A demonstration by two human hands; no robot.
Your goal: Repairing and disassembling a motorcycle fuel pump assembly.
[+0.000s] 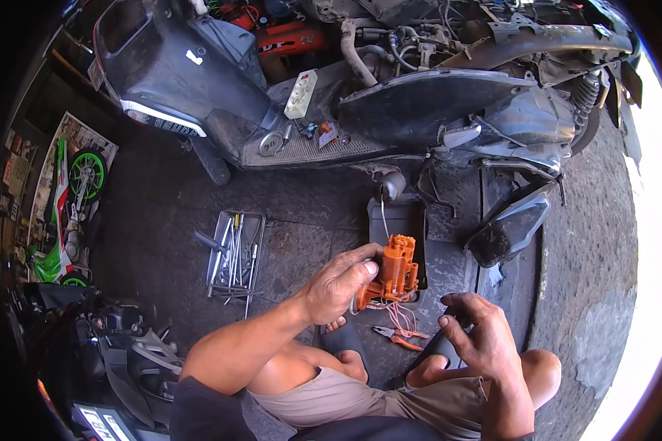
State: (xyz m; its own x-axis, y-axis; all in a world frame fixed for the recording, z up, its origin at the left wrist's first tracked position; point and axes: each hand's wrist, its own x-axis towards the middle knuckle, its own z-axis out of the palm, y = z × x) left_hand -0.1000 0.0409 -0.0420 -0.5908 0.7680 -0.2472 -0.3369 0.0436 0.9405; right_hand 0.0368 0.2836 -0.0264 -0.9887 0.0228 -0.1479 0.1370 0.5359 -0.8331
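Note:
My left hand is closed on an orange fuel pump, thumb against its body, holding it upright in front of me. A thin metal rod rises from the pump to a dark float. Several pinkish wires hang from the pump's underside. To the right of the pump, my right hand is in the air with nothing visible in it, its fingers bent and apart from the thumb. On the floor just below the pump lie pliers with orange handles, between my feet.
A metal tray of wrenches and other tools lies on the left. Behind the pump is a black bin. A partly stripped scooter spans the far side, with a power strip on its footboard. A dark panel rests at right.

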